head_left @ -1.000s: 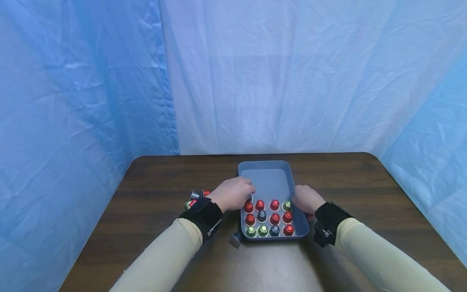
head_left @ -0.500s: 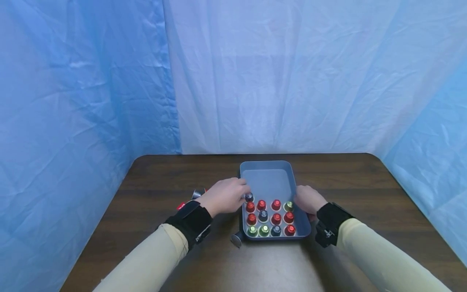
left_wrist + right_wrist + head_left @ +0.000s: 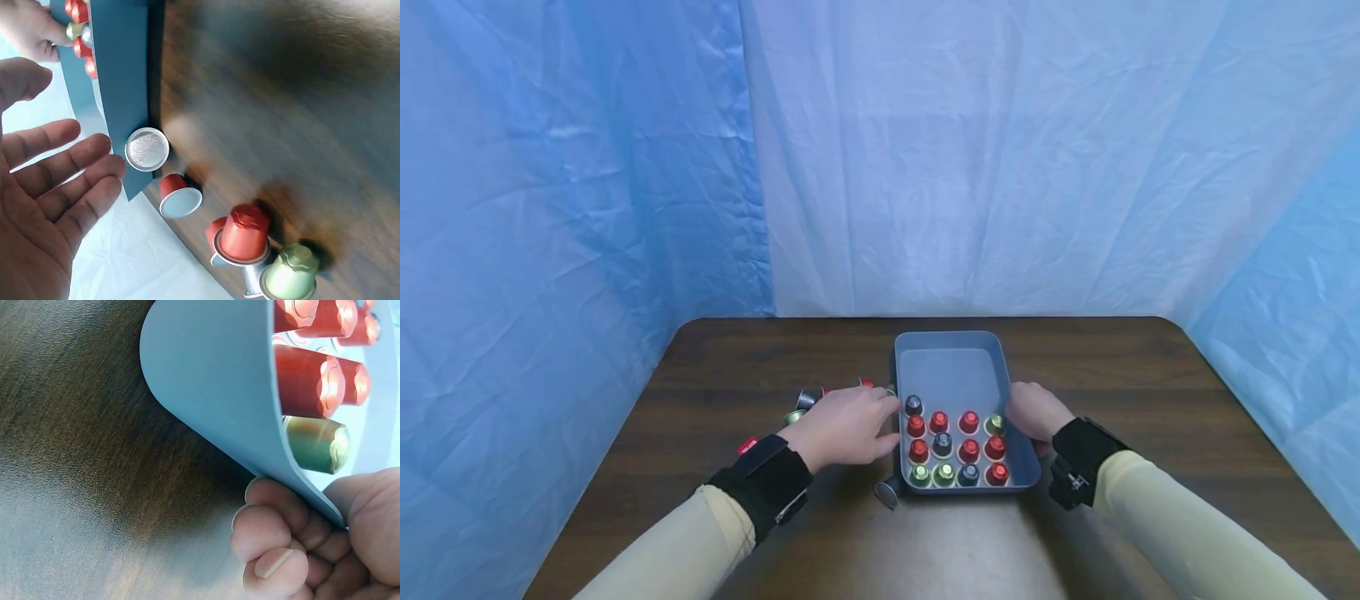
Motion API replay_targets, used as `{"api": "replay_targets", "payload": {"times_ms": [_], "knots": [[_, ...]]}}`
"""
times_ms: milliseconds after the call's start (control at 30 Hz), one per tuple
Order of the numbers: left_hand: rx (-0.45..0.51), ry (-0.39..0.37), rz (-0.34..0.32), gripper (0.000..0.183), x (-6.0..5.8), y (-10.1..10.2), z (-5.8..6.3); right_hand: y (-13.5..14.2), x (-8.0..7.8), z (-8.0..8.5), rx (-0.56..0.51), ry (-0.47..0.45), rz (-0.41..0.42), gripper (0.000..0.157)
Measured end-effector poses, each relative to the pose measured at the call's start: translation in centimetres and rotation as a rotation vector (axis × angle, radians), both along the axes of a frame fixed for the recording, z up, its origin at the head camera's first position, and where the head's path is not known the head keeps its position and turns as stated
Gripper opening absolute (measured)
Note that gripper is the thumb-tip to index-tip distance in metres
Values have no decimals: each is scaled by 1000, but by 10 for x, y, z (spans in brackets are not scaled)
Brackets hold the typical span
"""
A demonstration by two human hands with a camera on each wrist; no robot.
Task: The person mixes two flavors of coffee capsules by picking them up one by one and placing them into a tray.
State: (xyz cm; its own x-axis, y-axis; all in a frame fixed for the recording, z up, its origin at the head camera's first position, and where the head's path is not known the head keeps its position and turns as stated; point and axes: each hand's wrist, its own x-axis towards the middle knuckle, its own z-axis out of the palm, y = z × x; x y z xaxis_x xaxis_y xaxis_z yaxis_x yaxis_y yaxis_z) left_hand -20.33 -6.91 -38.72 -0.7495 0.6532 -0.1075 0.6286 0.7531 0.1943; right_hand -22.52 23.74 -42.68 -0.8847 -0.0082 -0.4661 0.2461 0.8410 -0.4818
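Observation:
A grey-blue rectangular tray [image 3: 951, 367] holds rows of coffee capsules, red, green and dark, standing lid-down in its near half. My right hand [image 3: 1033, 410] grips the tray's right wall, thumb inside and fingers [image 3: 262, 531] curled outside. A dark capsule [image 3: 913, 406] stands by the left wall, at the far end of the capsules. Just outside that wall is my left hand [image 3: 850, 425], holding nothing, its fingers [image 3: 81, 206] loosely extended. Near it on the table, the left wrist view shows a red capsule [image 3: 245, 232], a green capsule [image 3: 290, 275] and a capsule with its silver lid [image 3: 147, 149] showing.
A dark capsule [image 3: 886, 492] lies on its side at the tray's near left corner. Several more capsules, among them a dark one [image 3: 807, 399], lie left of the tray, partly behind the left hand. Blue-white sheets [image 3: 925, 167] hang around the brown table [image 3: 1112, 358].
My left hand has let go of the dark capsule in the tray and drawn back left over the wall, its fingers spreading. The right hand keeps its grip on the tray.

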Motion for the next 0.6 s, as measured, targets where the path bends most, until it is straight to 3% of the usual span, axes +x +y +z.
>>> {"api": "replay_targets", "payload": {"times_ms": [167, 467, 600], "knots": [[-47, -11, -10, 42, 10, -6, -4, 0, 0, -1, 2, 1, 2, 40], [-101, -94, 9, 73, 25, -4, -13, 2, 0, -1, -2, 9, 16, 41], [-94, -132, 26, 64, 28, 0, -18, 2, -1, -1, 31, 9, 29, 41]]}}
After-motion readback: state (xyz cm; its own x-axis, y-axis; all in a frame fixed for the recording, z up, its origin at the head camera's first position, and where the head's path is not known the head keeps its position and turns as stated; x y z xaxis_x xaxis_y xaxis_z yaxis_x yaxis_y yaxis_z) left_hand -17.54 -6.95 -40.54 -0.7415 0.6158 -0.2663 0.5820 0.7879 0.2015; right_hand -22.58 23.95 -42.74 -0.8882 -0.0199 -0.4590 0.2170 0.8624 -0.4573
